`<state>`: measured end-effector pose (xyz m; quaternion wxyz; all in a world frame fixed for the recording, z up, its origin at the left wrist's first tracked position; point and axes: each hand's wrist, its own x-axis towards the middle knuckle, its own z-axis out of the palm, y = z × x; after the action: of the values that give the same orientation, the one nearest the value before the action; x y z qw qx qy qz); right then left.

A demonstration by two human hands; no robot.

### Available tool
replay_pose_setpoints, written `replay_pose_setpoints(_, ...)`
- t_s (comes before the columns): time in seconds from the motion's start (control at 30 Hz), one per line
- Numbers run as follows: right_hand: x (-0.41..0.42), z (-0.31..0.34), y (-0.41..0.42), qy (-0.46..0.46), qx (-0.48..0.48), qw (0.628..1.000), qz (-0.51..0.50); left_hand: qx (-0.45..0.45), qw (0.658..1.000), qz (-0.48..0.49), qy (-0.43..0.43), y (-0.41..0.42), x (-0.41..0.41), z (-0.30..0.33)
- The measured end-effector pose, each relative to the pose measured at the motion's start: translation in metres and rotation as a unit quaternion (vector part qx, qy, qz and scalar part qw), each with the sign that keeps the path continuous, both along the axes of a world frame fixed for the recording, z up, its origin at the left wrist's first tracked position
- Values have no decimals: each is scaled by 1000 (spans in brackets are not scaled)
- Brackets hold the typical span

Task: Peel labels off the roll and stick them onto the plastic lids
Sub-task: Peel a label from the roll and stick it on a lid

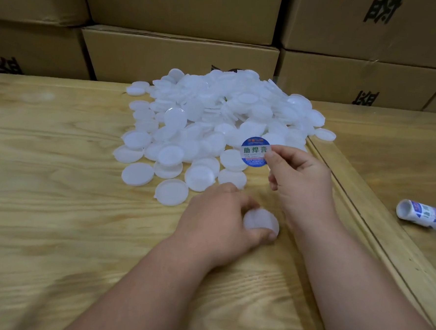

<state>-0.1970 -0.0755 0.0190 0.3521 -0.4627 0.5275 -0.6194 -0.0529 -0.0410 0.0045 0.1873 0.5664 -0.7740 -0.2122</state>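
the heap of round plastic lids (215, 113) toward the far edge of the wooden table is milky, translucent white. the round paper label (254, 151) is blue-rimmed with a white band bearing green characters. the label roll (423, 215) near the right edge is white with blue print. the table (57, 180) is pale yellow-tan with wavy brown grain. the cardboard boxes (180, 58) are brown with black printed characters.
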Motion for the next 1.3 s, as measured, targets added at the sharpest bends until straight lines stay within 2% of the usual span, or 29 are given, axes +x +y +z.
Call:
replay_pose_setpoints(0.07, 1, -2, 2, -9, 7, 1000, 2, 18, 996, 34, 74, 1, 5, -1)
replay_pose_setpoints(0.13, 2, -3, 4, -23, 12, 1000, 6, 32, 972, 101, 212, 0, 14, -3)
replay_pose_setpoints(0.17, 2, -4, 6, -31, 13, 999, 9, 37, 947, 138, 288, -2, 21, -3)
replay_pose_setpoints(0.23, 4, -5, 8, -48, 14, 999, 20, 66, 877, 186, 439, -5, 33, -3)
replay_pose_setpoints(0.3, 6, -5, 10, -62, 12, 997, 33, 101, 805, 188, 554, -10, 39, -2)
replay_pose_setpoints(0.37, 8, -5, 11, -74, 14, 996, 44, 127, 754, 176, 620, -15, 41, -1)
replay_pose_setpoints(0.43, 10, -4, 11, -90, 18, 994, 53, 145, 723, 160, 656, -18, 40, -1)
replay_pose_setpoints(0.73, 19, -10, 13, -96, 25, 990, 102, 164, 696, 105, 691, -19, 34, 4)
replay_pose_setpoints(1.3, 24, -16, 13, -52, 46, 990, 124, 149, 741, 106, 646, -22, 29, 0)
